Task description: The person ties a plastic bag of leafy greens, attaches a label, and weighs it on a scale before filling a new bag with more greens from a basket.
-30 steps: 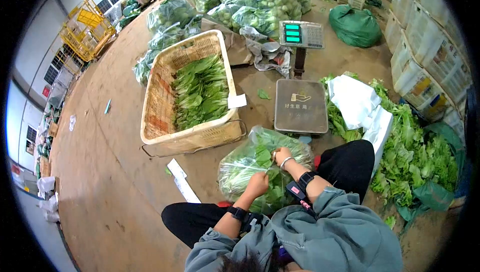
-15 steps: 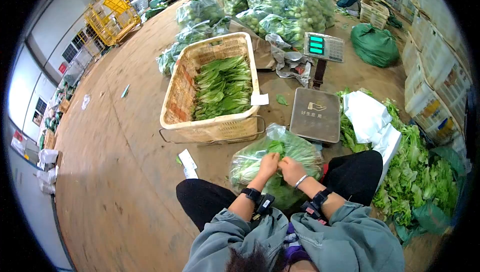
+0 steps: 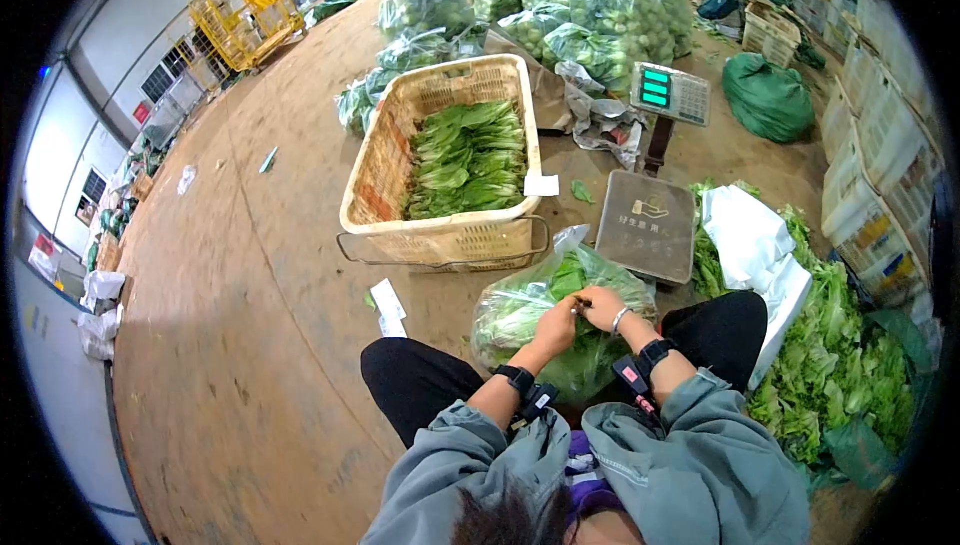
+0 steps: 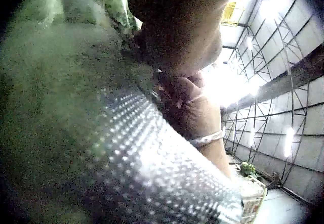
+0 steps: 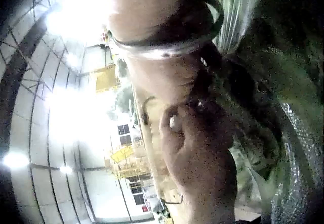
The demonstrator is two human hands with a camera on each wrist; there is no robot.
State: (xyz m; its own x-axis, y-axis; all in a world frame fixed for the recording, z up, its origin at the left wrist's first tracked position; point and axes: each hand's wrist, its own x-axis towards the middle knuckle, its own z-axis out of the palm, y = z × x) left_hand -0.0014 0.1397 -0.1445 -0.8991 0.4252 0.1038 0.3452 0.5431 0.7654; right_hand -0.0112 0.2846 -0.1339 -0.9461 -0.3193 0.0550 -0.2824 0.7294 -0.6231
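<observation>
A clear plastic bag of leafy greens (image 3: 510, 317) lies on the floor between the person's knees. Both hands meet over its top. The left hand (image 3: 556, 327) has its fingers curled and pinches the bag's gathered plastic. Against it, the right hand (image 3: 604, 309), with a bracelet at the wrist, pinches the same spot. In the left wrist view the bag's perforated plastic (image 4: 152, 158) fills the lower part, with the right hand (image 4: 190, 95) behind. The right wrist view shows the left hand (image 5: 195, 153) touching the right one; the fingertips are dark and partly hidden.
A yellowed crate (image 3: 440, 242) of greens stands ahead, left of a scale (image 3: 648, 225). Loose lettuce (image 3: 830, 345) and a white sheet (image 3: 745, 240) lie at the right beside stacked crates (image 3: 870, 195). Filled bags (image 3: 630, 20) are piled at the back.
The hands were apart over the bag a second ago and now meet at its gathered top. The head view has shifted, so the crate and scale appear farther right.
</observation>
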